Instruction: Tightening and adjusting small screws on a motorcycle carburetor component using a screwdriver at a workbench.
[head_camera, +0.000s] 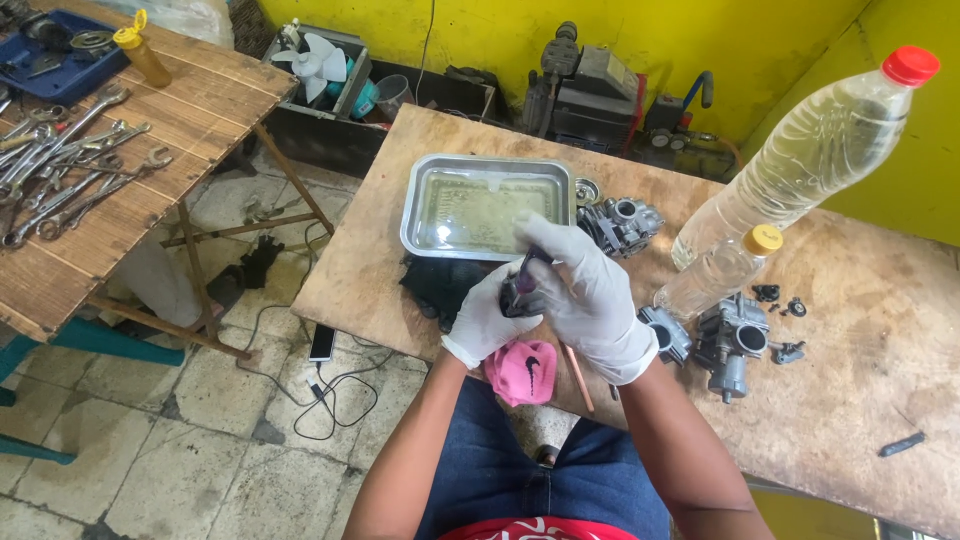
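Hands: left hand (487, 318) and right hand (583, 290), both gloved, closed around a small dark part (522, 290) | place: table edge, just in front of liquid-filled metal tray (418, 215) | risk: slick gloves could let it drop to floor or splash into tray.

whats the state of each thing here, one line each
left hand: gloved, wrapped around small dark part
right hand: gloved, fingers on top of the part
small dark part: held between both hands
metal tray: holds yellowish liquid
large clear bottle: red cap on, leaning
small bottle: yellow cap on
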